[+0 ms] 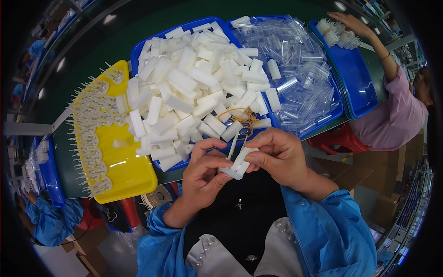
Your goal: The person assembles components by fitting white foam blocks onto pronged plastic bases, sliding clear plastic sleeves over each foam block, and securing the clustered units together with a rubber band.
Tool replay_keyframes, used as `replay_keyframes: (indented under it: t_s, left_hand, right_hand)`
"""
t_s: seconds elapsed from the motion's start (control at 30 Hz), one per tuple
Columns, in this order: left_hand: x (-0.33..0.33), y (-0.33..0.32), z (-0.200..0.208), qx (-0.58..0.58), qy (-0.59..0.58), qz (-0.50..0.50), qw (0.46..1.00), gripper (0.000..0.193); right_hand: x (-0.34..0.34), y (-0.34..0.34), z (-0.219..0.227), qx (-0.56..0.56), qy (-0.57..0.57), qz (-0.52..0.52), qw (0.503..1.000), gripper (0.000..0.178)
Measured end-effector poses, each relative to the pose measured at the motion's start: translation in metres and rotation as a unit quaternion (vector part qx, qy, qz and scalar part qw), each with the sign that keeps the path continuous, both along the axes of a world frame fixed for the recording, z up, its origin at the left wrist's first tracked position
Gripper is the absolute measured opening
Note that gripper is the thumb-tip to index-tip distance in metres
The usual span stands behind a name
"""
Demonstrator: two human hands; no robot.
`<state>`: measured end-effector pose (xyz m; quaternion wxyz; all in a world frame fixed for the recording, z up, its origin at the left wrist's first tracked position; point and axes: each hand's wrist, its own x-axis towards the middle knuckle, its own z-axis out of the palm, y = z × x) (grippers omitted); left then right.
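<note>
In front of my chest, both hands meet on one small assembly. My left hand (203, 173) pinches a white plastic piece (234, 173) with thin upright rods, like the ones on the yellow tray. My right hand (279, 159) grips a white foam block (243, 158) between thumb and fingers, set against that piece; the fingers partly hide where they touch. Just beyond lies a blue tray (136, 50) heaped with white foam blocks (182, 81). Tangled yellow rubber bands (247, 121) rest on the heap's near right side.
At left, a yellow tray (134, 180) bears rows of rodded white pieces (94, 115). Clear plastic sleeves (295, 64) fill another blue tray (340, 113). A co-worker's hand (346, 21) reaches over white parts on a far-right blue tray (357, 87). Red stool (339, 138) stands below.
</note>
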<state>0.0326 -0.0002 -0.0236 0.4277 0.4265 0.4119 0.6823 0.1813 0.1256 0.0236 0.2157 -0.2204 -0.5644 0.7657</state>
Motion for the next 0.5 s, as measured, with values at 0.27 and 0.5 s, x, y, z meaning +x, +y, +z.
replay_keyframes:
  t_s: [0.27,0.5]
  left_hand:
    - [0.002,-0.002,-0.006,-0.007,-0.137,-0.065,0.988,0.021]
    - [-0.002,-0.013,-0.001,0.016,-0.202,-0.089,0.975,0.02]
  right_hand:
    - [-0.006,-0.008,-0.004,-0.02,0.018,-0.003,1.0,0.016]
    - [-0.015,0.006,0.026,0.128,-0.076,0.068,0.987,0.025]
